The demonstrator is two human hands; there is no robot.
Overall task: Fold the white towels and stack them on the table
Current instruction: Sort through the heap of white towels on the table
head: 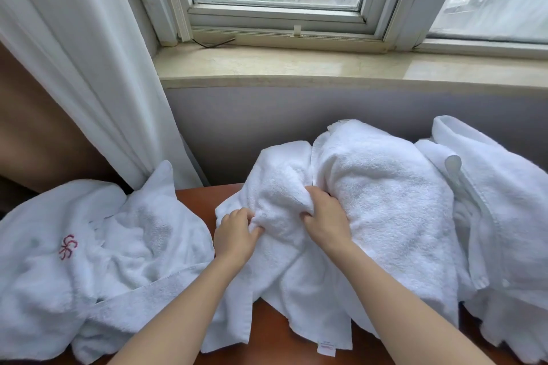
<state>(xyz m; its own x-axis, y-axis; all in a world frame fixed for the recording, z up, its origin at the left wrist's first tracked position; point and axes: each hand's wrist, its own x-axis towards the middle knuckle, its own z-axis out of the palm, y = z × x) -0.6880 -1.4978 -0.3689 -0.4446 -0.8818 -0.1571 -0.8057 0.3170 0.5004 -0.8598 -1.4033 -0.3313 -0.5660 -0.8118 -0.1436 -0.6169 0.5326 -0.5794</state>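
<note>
A crumpled white towel (370, 201) lies heaped in the middle of the brown wooden table (195, 201), its lower edge with a small label hanging toward me. My left hand (235, 235) grips a bunched fold at the towel's left side. My right hand (326, 216) grips the same bunch just to the right, fingers curled into the cloth. Another white towel (498, 201) is piled at the right. A white cloth with a red embroidered mark (89, 246) lies rumpled at the left.
A white curtain (74, 68) hangs at the left down to the table's back corner. A beige stone windowsill (326, 68) and a grey wall run behind the table. Bare tabletop shows between the left cloth and the middle towel.
</note>
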